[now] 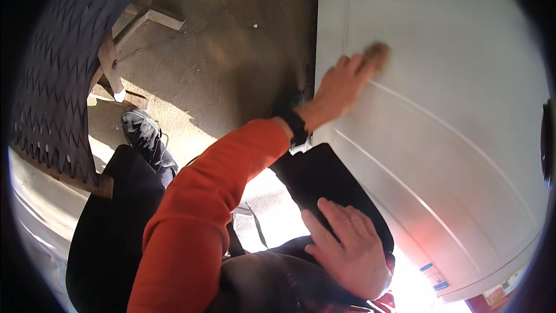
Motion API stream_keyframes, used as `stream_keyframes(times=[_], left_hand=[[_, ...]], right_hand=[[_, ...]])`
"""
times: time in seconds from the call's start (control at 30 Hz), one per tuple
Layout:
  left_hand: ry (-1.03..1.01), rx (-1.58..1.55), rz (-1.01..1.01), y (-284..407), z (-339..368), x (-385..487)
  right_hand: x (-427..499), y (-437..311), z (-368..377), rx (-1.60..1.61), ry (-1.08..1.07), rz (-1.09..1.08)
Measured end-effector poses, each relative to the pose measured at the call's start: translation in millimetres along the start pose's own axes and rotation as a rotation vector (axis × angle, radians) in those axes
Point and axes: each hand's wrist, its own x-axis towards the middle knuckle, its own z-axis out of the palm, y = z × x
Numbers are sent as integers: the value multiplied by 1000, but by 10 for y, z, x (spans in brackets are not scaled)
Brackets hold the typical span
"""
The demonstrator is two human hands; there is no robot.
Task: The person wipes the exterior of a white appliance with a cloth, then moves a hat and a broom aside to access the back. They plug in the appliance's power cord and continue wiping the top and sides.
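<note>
My left hand (341, 84), at the end of an orange sleeve with a black band at the wrist, reaches over a large white panel (434, 95). At its fingertips is a small brownish object (377, 57), blurred, held against the panel's surface; whether it is a sponge or a pad I cannot tell. Two pale raised or grooved lines curve across the panel below it. My right hand (347, 248) rests on my black-clad thigh near the lower right, its fingers spread and nothing in them.
At left stands a wooden-framed piece with a dark slit lattice covering (61, 74). Wooden legs (114, 63) stand beside it on the concrete floor (208, 52). My dusty black shoe (141, 132) is near them. Bright sunlight falls between my legs.
</note>
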Motion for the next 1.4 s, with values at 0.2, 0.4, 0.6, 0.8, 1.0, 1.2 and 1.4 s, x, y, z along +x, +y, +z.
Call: stream_keyframes(times=[0.2, 0.4, 0.6, 0.8, 1.0, 1.2, 1.4], left_hand=[[-23, 12, -219, -349, 372, -296], [-133, -68, -191, -149, 677, -1112], [113, -141, -232, -166, 750, -712], [-62, -128, 163, 509, 709, -1002], [-101, -35, -277, 186, 409, -834], [-164, -96, -214, 195, 511, -971], [-129, -4, -184, -427, 637, -961]], right_hand=[[-243, 13, 224, 78, 65, 6], [-319, -38, 268, 73, 131, -41], [-332, 4, 271, 40, 125, -31], [-302, 26, 270, 53, 66, -15], [-225, -11, 241, 54, 108, 12], [-256, -4, 268, 79, 41, -14], [-229, 46, 295, 21, 81, -32]])
